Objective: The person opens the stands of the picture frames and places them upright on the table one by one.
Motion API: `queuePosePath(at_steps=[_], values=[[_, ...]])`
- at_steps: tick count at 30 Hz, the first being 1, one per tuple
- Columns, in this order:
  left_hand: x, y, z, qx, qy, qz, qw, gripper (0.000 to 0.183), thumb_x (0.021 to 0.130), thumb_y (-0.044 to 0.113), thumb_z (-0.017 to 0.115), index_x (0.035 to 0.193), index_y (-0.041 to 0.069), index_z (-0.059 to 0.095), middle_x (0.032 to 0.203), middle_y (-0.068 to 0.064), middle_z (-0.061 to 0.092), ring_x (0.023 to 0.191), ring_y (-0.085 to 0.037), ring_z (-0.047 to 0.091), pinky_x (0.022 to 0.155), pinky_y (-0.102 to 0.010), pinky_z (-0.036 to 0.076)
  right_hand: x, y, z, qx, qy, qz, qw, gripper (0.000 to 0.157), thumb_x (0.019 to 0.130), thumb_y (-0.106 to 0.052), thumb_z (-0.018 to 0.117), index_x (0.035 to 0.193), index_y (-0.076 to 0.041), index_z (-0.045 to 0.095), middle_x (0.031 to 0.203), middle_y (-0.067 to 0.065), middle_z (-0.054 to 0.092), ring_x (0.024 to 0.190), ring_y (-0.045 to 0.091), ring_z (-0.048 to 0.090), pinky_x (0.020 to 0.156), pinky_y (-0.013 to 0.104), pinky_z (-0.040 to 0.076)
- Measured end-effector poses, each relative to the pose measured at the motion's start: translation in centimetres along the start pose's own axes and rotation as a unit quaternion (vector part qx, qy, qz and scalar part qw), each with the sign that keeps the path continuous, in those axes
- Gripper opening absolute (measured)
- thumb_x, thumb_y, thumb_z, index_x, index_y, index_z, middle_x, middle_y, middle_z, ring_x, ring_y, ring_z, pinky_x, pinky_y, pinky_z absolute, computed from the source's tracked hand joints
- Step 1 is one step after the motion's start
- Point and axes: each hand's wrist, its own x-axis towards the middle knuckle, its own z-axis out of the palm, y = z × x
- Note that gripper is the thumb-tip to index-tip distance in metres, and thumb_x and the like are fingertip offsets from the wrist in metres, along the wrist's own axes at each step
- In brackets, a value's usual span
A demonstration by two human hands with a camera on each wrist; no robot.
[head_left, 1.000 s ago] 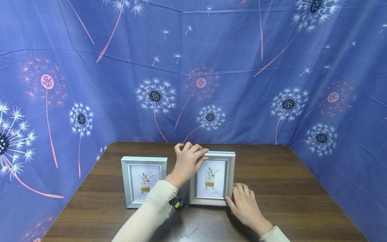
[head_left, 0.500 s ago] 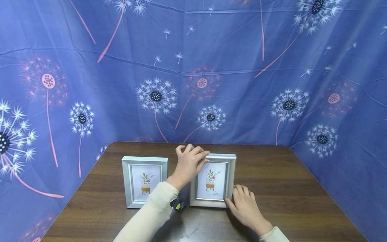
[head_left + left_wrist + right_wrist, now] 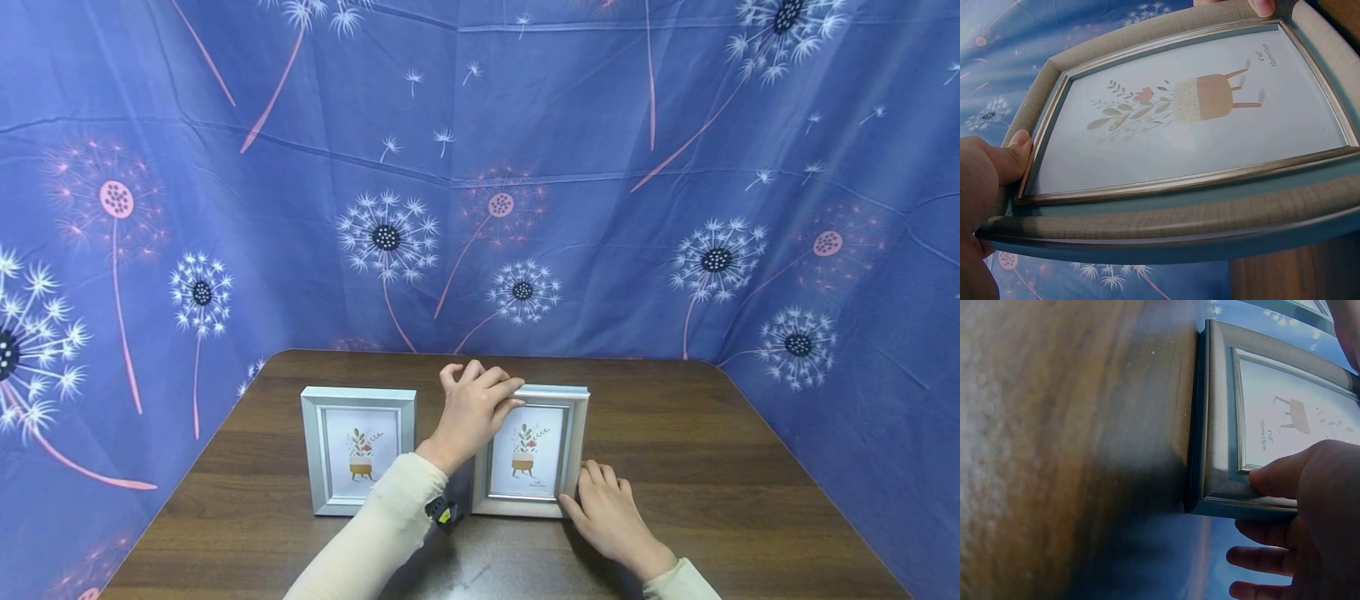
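Observation:
A picture frame (image 3: 576, 446) with a beige-silver border and a potted-plant print stands on the table between both hands. My left hand (image 3: 472, 417) grips its top left corner; in the left wrist view the thumb (image 3: 1017, 153) presses on the front of the border. At the lower right corner, my right hand (image 3: 611, 517) pinches the frame, thumb on the front, other fingers at the side and behind, as the right wrist view shows. To the left, a second, pale blue-green picture frame (image 3: 315, 467) with the same print stands upright, partly covered by my left sleeve.
The brown wooden table (image 3: 697, 483) lies under both frames. A blue curtain (image 3: 600, 250) printed with dandelions hangs behind and at the sides. A black wrist device (image 3: 444, 511) sits under my left wrist.
The top of the right-hand picture frame has come down and slightly right in view, my left hand moving with it. My right hand keeps its hold almost in place; the other frame stays put.

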Motion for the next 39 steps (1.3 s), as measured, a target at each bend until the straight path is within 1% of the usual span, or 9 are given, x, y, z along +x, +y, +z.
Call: queuePosePath(at_steps=[4,9,17,26,32,35,39], values=[[-0.03,-0.05,0.05,0.004,0.004,0.002,1.0,0.025,0.081,0.029,0.081,0.103,0.018,0.078,0.093,0.008,0.067,0.084,-0.015,0.051,0.09,-0.055,0.03,-0.01,-0.05,0.08,-0.001,0.001,0.001,1.0,0.043,0.094,-0.027,0.065,0.115,0.01,0.059,0.114,0.018,0.057,0.112,0.039,0.051,0.084,0.057,0.04],[-0.02,-0.06,0.05,0.002,0.001,0.002,1.0,0.024,0.082,0.029,0.08,0.103,0.018,0.078,0.094,0.008,0.067,0.084,-0.016,0.052,0.091,-0.055,0.03,0.01,-0.06,0.04,-0.008,0.004,0.002,1.0,0.043,0.094,-0.028,0.065,0.114,0.009,0.06,0.111,0.016,0.057,0.109,0.038,0.052,0.082,0.056,0.041],[-0.22,-0.14,0.17,0.003,0.001,0.002,1.0,0.025,0.082,0.029,0.08,0.104,0.017,0.077,0.094,0.007,0.067,0.085,-0.017,0.052,0.09,-0.055,0.029,0.04,-0.14,0.08,0.008,-0.003,0.009,1.0,0.031,0.093,-0.027,0.065,0.106,0.0,0.059,0.102,0.011,0.056,0.104,0.036,0.053,0.079,0.053,0.041],[-0.25,-0.02,0.1,-0.002,-0.007,-0.005,1.0,0.026,0.085,0.029,0.078,0.107,0.017,0.076,0.096,0.007,0.067,0.087,-0.017,0.052,0.092,-0.056,0.029,0.04,-0.17,-0.03,0.013,-0.008,0.012,1.0,0.031,0.094,-0.027,0.065,0.107,0.001,0.058,0.103,0.01,0.056,0.104,0.036,0.053,0.08,0.053,0.041],[-0.31,0.04,-0.02,0.0,-0.011,-0.013,0.9999,0.029,0.084,0.03,0.079,0.11,0.017,0.076,0.097,0.006,0.067,0.089,-0.017,0.053,0.092,-0.055,0.029,-0.01,-0.24,-0.13,0.016,-0.007,0.014,1.0,0.031,0.094,-0.028,0.064,0.106,0.0,0.058,0.104,0.011,0.057,0.103,0.036,0.053,0.081,0.055,0.041],[-0.33,0.06,-0.09,0.002,-0.007,-0.014,0.9999,0.031,0.085,0.031,0.079,0.111,0.016,0.076,0.097,0.005,0.068,0.089,-0.017,0.054,0.092,-0.056,0.029,-0.07,-0.22,-0.14,0.018,-0.006,0.017,1.0,0.03,0.094,-0.029,0.065,0.104,-0.002,0.057,0.105,0.011,0.057,0.104,0.037,0.052,0.081,0.056,0.041],[-0.32,0.07,-0.09,0.0,0.001,-0.014,0.9999,0.033,0.085,0.033,0.079,0.111,0.014,0.076,0.097,0.003,0.069,0.089,-0.018,0.055,0.092,-0.056,0.028,-0.13,-0.06,-0.19,0.018,-0.007,0.02,1.0,0.035,0.092,-0.034,0.066,0.104,-0.002,0.057,0.108,0.011,0.057,0.105,0.037,0.052,0.081,0.057,0.041]])
